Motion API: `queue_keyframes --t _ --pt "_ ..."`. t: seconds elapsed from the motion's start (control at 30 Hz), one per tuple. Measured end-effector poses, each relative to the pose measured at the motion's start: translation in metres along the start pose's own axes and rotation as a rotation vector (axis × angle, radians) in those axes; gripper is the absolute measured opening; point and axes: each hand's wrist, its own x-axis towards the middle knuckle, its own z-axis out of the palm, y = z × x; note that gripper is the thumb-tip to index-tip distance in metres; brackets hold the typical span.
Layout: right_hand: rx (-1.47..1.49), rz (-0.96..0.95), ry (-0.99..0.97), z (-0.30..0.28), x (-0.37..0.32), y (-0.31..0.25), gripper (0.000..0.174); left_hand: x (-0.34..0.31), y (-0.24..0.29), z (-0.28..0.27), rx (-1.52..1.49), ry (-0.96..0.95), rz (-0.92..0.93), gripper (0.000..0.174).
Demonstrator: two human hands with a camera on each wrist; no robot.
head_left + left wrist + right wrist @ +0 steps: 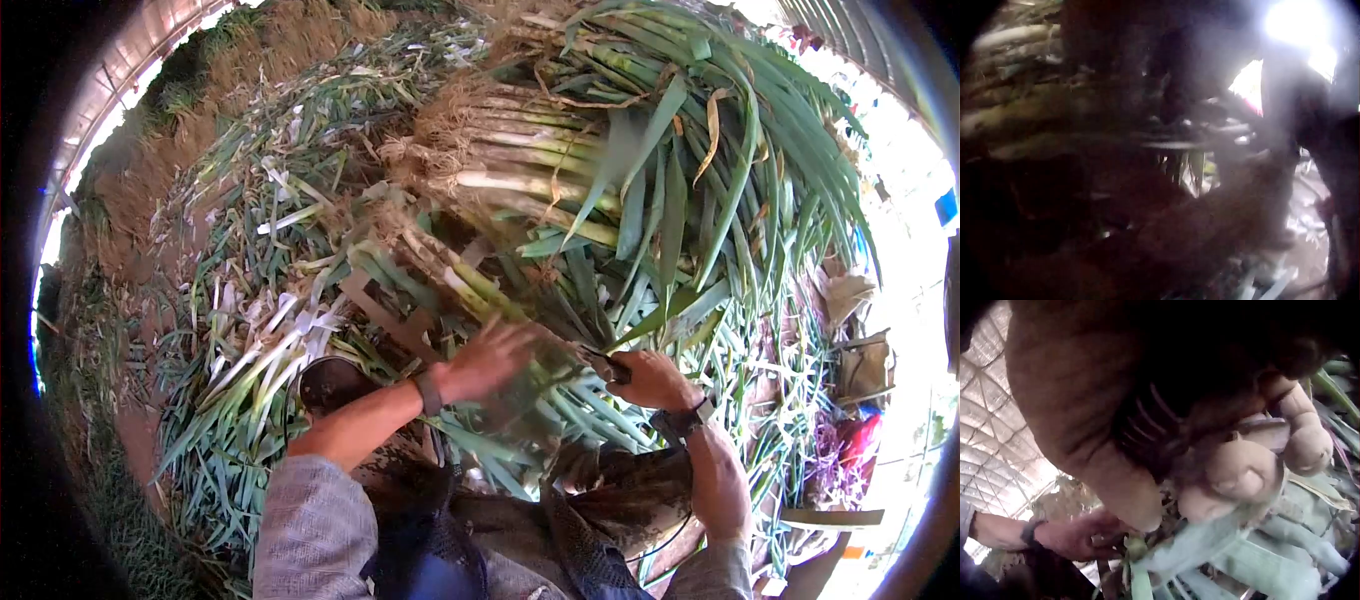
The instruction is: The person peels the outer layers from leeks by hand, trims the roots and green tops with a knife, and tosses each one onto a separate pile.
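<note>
In the head view the left hand (490, 358) is blurred by motion, its fingers extended beside a leek stalk (470, 285) with its roots to the upper left. The right hand (652, 382) grips a dark-handled tool (618, 370), whose narrow end points left. Seen from the right wrist, curled fingers (1241, 475) wrap round the handle, above broad green leaves (1266, 556); the left hand (1079, 537) shows at lower left. The left wrist view is dark and blurred, so finger contact there cannot be made out.
A large pile of leeks (560, 150) lies beyond the hands, roots left, leaves right. Loose leaves and peeled stalks (275, 350) cover the ground at left. The person's legs (630, 490) are close below the hands. A red bag (858, 440) sits at far right.
</note>
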Motion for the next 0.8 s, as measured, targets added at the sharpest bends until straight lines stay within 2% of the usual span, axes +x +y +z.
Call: queue_keyframes --t 0.03,0.07,0.13,0.17,0.2,0.23,0.33,0.37,0.4,0.47,0.5,0.53,0.6,0.63,0.67,0.73,0.77,0.8 --pt "-0.018 -0.005 -0.013 0.002 0.001 0.001 0.036 -0.003 0.005 -0.003 0.056 0.174 -0.071 0.032" --pt "-0.04 -0.016 -0.026 0.003 0.002 0.001 0.037 -0.008 0.007 -0.004 0.05 0.175 -0.075 0.032" --pt "-0.103 0.001 -0.037 0.002 0.004 -0.008 0.035 -0.022 0.0 -0.005 -0.662 0.429 -0.583 0.019" --pt "-0.079 0.008 -0.028 0.003 0.006 -0.011 0.034 -0.028 -0.022 0.024 -0.839 0.52 -0.684 0.021" --pt "-0.055 0.013 -0.02 0.004 0.007 -0.015 0.034 -0.027 -0.033 0.019 -1.016 0.611 -0.784 0.024" --pt "-0.058 0.008 -0.018 0.007 0.01 -0.02 0.034 -0.034 -0.035 0.014 -1.084 0.563 -0.956 0.033" --pt "-0.136 0.072 -0.054 0.015 0.018 -0.027 0.033 -0.028 -0.05 0.006 -1.059 0.492 -0.954 0.043" --pt "-0.13 0.036 -0.088 0.017 0.021 -0.025 0.035 -0.025 -0.043 0.006 -0.897 0.56 -1.001 0.047" --pt "-0.126 0.0 -0.117 0.018 0.024 -0.023 0.037 -0.021 -0.048 0.009 -0.895 0.565 -0.992 0.047" --pt "-0.104 -0.031 -0.098 0.017 0.026 -0.021 0.035 -0.008 -0.064 0.02 -0.897 0.539 -1.096 0.057" --pt "-0.088 -0.021 -0.112 0.013 0.026 -0.027 0.035 -0.011 -0.08 0.018 -1.143 0.472 -1.024 0.063" --pt "-0.071 -0.01 -0.125 0.011 0.025 -0.03 0.035 -0.01 -0.086 0.019 -1.146 0.472 -1.02 0.063" --pt "-0.107 -0.036 -0.109 0.013 0.026 -0.024 0.036 -0.005 -0.097 0.028 -1.255 0.604 -1.216 0.067" --pt "-0.059 -0.02 -0.064 0.01 0.023 -0.025 0.037 -0.004 -0.13 0.072 -1.314 0.526 -1.108 0.076" --pt "-0.011 -0.003 -0.021 0.007 0.022 -0.026 0.037 -0.003 -0.124 0.059 -1.318 0.525 -1.106 0.076" --pt "-0.045 0.019 -0.071 0.002 0.019 -0.019 0.038 0.0 -0.099 0.017 -1.364 0.525 -1.209 0.085" --pt "-0.079 0.034 -0.116 0.0 0.017 -0.016 0.04 0.006 -0.091 0.026 -1.295 0.812 -1.229 0.035" --pt "-0.078 0.037 -0.119 -0.002 0.012 -0.016 0.04 0.004 -0.086 0.024 -1.299 0.808 -1.23 0.035"
